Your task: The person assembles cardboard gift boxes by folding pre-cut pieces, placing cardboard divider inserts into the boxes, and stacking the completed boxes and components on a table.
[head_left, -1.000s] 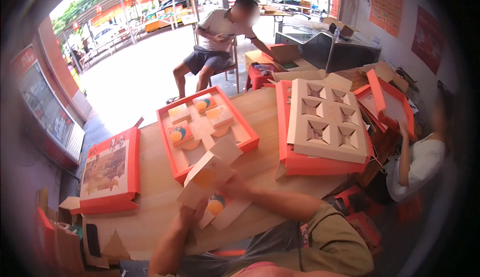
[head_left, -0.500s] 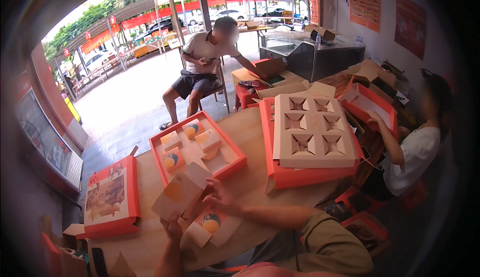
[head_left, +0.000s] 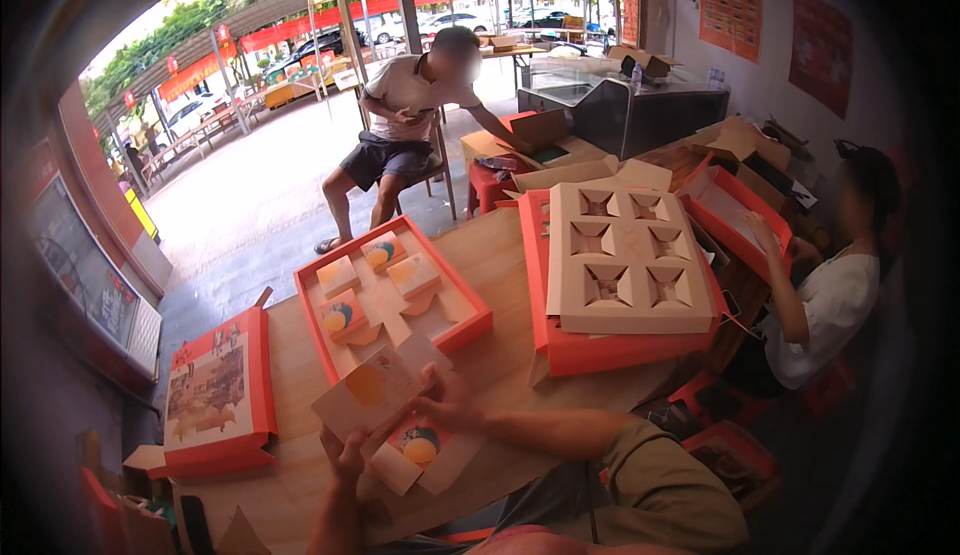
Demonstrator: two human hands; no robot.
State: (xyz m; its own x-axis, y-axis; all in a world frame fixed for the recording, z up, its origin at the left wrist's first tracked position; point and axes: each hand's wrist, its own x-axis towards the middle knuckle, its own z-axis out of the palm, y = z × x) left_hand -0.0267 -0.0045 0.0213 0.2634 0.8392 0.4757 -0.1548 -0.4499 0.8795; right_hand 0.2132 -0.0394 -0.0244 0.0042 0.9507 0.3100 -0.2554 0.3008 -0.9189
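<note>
Both hands are closed on a small unfolded cardboard carton (head_left: 365,397), beige with an orange printed patch, its flaps standing out. My left hand (head_left: 345,457) pinches its lower left edge, while the fingers of my right hand (head_left: 447,400) grip its right side. Just below my right hand, another carton (head_left: 422,447) with a dark-blue and orange print lies on the table. Beyond my hands, a shallow red-rimmed box (head_left: 470,333) holds several small cartons (head_left: 340,315) in its far and left parts. Its near corner is partly hidden by the held carton.
A red gift box (head_left: 215,385) with a printed lid lies at the table's left. Right of centre, a beige insert (head_left: 632,280) with several square openings tops red boxes (head_left: 620,353). One person (head_left: 400,105) sits across the table; another (head_left: 825,295) at the right handles a red box (head_left: 735,215).
The held carton has tilted and shifted slightly right and down. My right hand has gone from spread fingers to gripping its side. The person at right has raised a hand slightly.
</note>
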